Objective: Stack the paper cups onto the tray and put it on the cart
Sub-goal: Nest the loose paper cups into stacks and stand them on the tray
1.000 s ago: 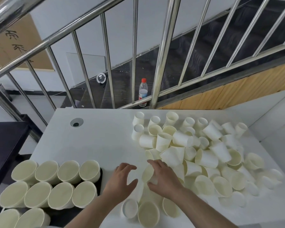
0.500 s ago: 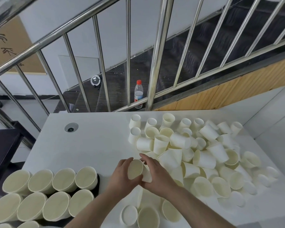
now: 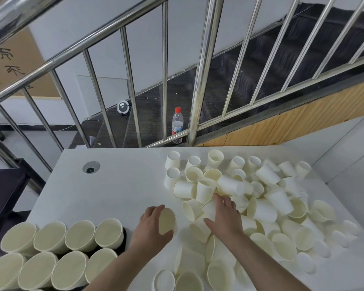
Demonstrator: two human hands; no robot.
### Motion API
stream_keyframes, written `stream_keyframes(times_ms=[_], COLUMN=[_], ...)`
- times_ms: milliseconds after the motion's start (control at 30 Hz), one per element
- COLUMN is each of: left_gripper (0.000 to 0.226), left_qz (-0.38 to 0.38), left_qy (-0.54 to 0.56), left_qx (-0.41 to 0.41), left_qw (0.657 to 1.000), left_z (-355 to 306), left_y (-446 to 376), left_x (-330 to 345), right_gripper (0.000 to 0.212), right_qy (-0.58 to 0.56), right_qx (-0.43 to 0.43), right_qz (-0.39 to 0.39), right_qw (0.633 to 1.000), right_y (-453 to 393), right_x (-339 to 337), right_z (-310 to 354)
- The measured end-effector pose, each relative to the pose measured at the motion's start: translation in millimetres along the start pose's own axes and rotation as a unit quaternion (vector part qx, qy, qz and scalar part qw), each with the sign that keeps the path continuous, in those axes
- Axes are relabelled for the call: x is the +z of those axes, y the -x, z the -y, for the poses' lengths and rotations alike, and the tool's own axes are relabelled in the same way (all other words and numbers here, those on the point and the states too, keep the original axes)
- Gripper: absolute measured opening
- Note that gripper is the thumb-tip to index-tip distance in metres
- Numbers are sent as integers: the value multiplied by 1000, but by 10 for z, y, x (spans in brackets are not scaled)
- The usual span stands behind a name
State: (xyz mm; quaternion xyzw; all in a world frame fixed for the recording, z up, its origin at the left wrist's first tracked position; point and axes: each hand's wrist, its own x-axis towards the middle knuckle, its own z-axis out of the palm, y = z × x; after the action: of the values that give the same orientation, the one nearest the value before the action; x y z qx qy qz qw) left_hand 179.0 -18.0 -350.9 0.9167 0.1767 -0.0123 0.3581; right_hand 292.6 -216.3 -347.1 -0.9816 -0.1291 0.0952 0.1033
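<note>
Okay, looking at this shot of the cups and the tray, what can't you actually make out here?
Head view only:
- Tray: just a dark sliver shows; the upright cups cover it, and the bottom-left edge cuts it off.
- Right hand: it reaches into the loose cup pile; whether it grips one is unclear.
- Cup in the left hand: one cup or several nested, cannot tell.
- Cart: not identifiable.
- Bottle label: too small to read.

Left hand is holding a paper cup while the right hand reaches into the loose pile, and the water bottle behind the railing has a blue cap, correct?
Not quite: the water bottle behind the railing has a red cap, not blue, as the head view shows. The rest stands: the left hand holds a paper cup while the right hand reaches into the loose pile.
</note>
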Motion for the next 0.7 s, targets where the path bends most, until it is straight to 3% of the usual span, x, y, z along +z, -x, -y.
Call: stream_keyframes(times_ms=[367,700], left_gripper=[73,73], left_qz=[-9,-24], left_qy=[-7,-5], left_qx=[3,16], left_qw=[1000,1000], left_z=[58,-74], left_y=[63,226], left_x=[-41,40], right_gripper=[84,93], right_qy=[-7,-151], right_qx=[14,-53], right_qz=[-8,-46], right_qw=[1000,986], right_y=[-32,272], right_x=[92,-94], right_z=[13,73])
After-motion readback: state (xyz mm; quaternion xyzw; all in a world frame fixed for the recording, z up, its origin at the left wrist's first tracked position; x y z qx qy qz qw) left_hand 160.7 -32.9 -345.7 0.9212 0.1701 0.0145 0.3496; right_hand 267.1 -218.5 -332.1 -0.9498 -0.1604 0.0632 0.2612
